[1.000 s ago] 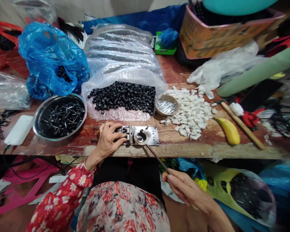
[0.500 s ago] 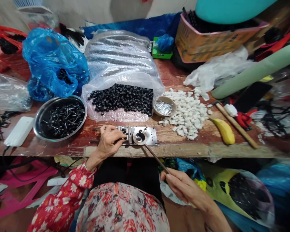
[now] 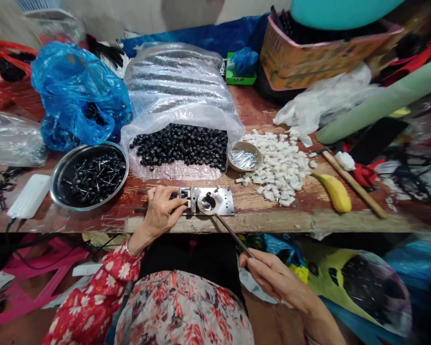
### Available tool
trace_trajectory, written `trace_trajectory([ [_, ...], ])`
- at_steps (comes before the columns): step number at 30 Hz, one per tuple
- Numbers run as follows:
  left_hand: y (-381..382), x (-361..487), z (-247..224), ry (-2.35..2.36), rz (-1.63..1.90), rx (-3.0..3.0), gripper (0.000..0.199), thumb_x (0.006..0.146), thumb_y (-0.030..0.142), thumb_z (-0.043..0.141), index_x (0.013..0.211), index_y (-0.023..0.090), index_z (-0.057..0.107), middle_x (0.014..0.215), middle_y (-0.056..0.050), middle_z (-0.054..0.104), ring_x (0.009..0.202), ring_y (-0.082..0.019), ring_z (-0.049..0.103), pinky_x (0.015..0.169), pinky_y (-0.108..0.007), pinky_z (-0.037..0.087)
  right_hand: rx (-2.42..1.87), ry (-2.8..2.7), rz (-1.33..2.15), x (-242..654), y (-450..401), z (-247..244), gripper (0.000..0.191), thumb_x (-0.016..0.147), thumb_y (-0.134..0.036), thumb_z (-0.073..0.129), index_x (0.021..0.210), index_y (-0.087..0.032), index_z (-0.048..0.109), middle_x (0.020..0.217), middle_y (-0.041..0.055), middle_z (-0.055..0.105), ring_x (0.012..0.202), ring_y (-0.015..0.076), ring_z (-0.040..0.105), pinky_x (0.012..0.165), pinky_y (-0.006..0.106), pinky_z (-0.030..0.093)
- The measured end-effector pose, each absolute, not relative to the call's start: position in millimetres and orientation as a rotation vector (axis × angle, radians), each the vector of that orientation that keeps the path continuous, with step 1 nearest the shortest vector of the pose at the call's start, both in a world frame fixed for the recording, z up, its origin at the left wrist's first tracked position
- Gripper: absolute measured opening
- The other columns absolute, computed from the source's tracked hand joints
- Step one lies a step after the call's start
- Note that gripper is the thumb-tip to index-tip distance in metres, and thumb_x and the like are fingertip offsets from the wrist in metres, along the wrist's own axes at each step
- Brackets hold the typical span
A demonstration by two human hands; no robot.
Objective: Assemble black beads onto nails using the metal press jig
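Observation:
A metal jig with a round ring lies at the table's front edge. My left hand is closed at its left end, fingertips pressed together on a small part too hidden to name. My right hand grips a thin metal rod below the table edge; the rod's far end meets the jig's ring. Behind the jig, black round pieces spill from a clear bag. A small bowl of metal pins stands beside a heap of white pieces.
A steel bowl of black parts with pins stands left, near a white power bank with a cable. Blue bag behind it. To the right lie a banana, a wooden-handled hammer and a green roll.
The view has shifted very slightly. Both hands keep the same places, and the rod still meets the ring.

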State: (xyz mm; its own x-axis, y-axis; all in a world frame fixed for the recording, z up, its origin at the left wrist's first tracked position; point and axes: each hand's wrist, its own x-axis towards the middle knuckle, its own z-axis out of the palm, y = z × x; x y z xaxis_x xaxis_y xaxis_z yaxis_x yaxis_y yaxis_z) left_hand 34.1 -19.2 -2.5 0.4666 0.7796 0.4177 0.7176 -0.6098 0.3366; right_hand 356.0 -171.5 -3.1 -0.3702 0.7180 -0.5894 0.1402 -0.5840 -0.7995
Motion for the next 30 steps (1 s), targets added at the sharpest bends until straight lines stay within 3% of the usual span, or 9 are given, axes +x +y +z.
trace_trajectory([
  [3,-20.5,30.4,-4.0,1.367,0.878,2.513,0.020,0.095,0.035,0.072,0.112,0.026,0.078,0.111,-0.007,0.072,0.104,-0.026,0.060,0.093,-0.045,0.037,-1.472,-1.164,1.997,356.3,-170.6,-3.5,0.054,0.101,-0.069,0.049,0.104,-0.017,0.061,0.048,-0.0117,0.034,0.038,0.0052,0.022,0.039,0.019,0.017],
  [20,-27.7,-5.2,-19.2,1.405,0.931,2.501,0.028,0.096,0.034,0.065,0.122,0.023,0.066,0.142,-0.013,0.063,0.131,-0.031,0.058,0.109,-0.051,0.040,-1.631,-1.152,1.757,314.5,-194.1,1.6,0.053,0.103,-0.071,0.044,0.098,-0.020,0.058,0.060,-0.0093,0.033,0.049,0.0089,0.031,0.043,0.022,0.020],
  [25,-26.3,-4.6,-23.7,1.396,0.994,2.505,0.016,0.097,0.030,0.063,0.110,0.024,0.069,0.137,-0.011,0.067,0.129,-0.029,0.060,0.109,-0.050,0.041,-1.624,-1.145,1.756,312.2,-197.9,-1.7,0.048,0.105,-0.066,0.043,0.100,-0.021,0.056,0.062,-0.0098,0.032,0.050,0.0091,0.029,0.045,0.022,0.020],
  [30,-25.6,-2.5,-23.3,1.381,1.039,2.491,0.020,0.094,0.030,0.065,0.112,0.023,0.067,0.135,-0.012,0.068,0.124,-0.029,0.064,0.106,-0.049,0.043,-1.617,-1.140,1.734,308.2,-199.1,-0.4,0.046,0.105,-0.065,0.044,0.095,-0.021,0.054,0.066,-0.0083,0.033,0.057,0.0102,0.031,0.050,0.023,0.026],
])
